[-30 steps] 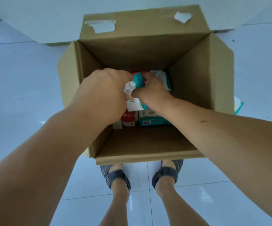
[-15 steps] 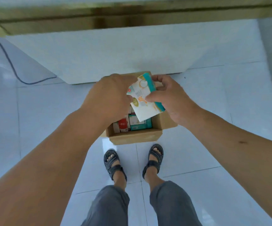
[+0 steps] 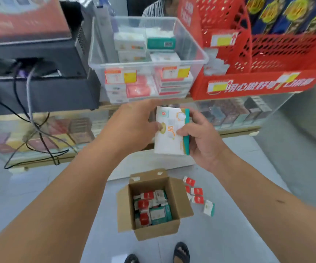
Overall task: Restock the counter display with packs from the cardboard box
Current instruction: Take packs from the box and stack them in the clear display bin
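I hold a white and teal pack (image 3: 169, 137) between both hands, just below the counter edge. My left hand (image 3: 132, 128) grips its left side with the thumb on its face. My right hand (image 3: 200, 137) grips its teal right edge. Above it on the counter stands the clear plastic display bin (image 3: 198, 54), with stacked white, teal and red packs inside. On the floor below sits the open cardboard box (image 3: 180, 198), holding several red and teal packs.
A few loose packs (image 3: 197, 194) lie on the floor right of the box. A red basket rack (image 3: 257, 73) stands right of the bin, a black register (image 3: 39, 59) with cables to its left. A glass counter case (image 3: 238, 111) runs below. A person stands behind the bin.
I have straightened up from the box and lifted the pack out with both hands. The view rose from the box interior to the counter and display bin.
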Tool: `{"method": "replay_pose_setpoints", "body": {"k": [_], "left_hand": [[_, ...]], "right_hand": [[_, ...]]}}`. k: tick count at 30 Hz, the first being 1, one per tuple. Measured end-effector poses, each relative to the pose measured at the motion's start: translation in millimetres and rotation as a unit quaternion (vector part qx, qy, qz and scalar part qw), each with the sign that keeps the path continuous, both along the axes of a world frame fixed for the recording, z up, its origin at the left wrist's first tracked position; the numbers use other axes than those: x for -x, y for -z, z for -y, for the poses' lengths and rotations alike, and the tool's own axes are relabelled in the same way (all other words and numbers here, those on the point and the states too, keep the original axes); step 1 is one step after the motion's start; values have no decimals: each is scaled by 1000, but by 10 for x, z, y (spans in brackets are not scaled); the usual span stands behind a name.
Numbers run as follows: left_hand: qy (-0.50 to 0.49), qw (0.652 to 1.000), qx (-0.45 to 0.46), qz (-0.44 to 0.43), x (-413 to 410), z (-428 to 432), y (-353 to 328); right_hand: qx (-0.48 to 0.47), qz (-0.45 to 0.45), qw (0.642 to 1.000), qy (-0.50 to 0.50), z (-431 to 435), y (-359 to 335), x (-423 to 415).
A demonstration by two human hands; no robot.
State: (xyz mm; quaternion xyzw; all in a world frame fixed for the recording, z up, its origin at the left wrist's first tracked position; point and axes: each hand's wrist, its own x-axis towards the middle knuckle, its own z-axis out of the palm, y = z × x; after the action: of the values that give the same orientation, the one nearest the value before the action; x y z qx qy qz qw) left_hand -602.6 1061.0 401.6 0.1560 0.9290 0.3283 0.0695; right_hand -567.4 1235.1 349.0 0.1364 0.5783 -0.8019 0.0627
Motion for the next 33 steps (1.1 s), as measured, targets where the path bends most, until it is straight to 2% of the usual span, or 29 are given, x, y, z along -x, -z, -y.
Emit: {"method": "replay_pose_setpoints", "body": {"k": [3,7,11,15,19,27,33], "left_hand": [[8,1000,-20,-8,81,42,-534],[30,997,1,-72,221,134,-1162],[51,993,21,-102,287,180,-1473],[96,988,62,-105,362,105,-1519],[97,987,91,-89,492,-32,-1453],[37,985,138,-92,959,-295,-1367],[16,986,143,-88,1232,-313,-1313]], "right_hand": [[24,-31,999,30,40,-505,70],[56,-76,993,75,108,-1078,190],[72,-89,986,122,152,-1353,356],[104,-63,979,162,143,-1465,521],[137,-40,976,164,51,-1469,718],[132,-2,988,77,-241,-1410,1233],[193,32,980,47,-248,-1364,1469]]}}
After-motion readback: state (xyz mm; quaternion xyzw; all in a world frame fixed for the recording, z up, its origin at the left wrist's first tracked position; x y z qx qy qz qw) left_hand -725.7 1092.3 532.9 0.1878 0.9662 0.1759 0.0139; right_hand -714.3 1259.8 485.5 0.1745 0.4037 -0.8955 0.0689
